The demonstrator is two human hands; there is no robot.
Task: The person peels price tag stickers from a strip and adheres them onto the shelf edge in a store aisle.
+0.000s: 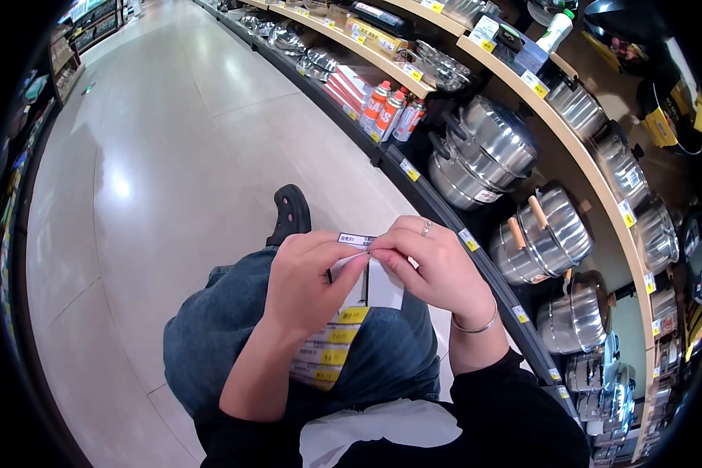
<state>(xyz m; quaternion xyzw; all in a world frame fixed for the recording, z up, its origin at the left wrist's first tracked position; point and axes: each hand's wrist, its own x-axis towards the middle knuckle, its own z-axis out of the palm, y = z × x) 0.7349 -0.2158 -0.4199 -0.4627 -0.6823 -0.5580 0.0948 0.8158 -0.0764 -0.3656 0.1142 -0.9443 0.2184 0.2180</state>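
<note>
My left hand [312, 277] and my right hand [433, 269] meet above my lap, thumbs and forefingers pinched together. Between the fingertips is a small white label [355, 239] with dark print and a dark border. Both hands grip its lower right part, where the fingers hide some of it. Under the hands a white card [384, 287] shows, split by a dark line. A strip of yellow and white price labels [331, 347] lies on my lap, just below my left hand.
Shelves on the right hold steel pots [483, 148], more pots with wooden handles [542, 234] and orange and white gas cans [386, 113]. The lower shelf edge [437, 199] runs close beside my right hand. Tiled floor [156, 156] stretches ahead and left.
</note>
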